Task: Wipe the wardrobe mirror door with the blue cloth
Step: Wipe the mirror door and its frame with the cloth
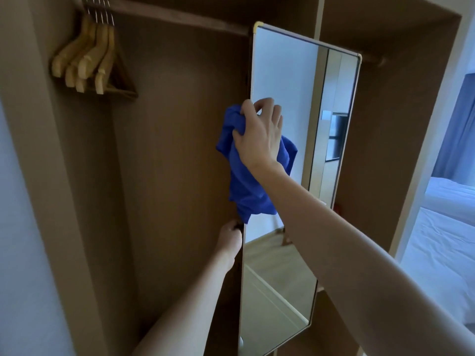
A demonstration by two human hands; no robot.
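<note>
The right hand grips the blue cloth against the mirror door; the left hand clutches its edge. Wooden hangers hang at ten o'clock, a bed at three.

No readable text, label, brand, number or sign appears anywhere in the view.
</note>
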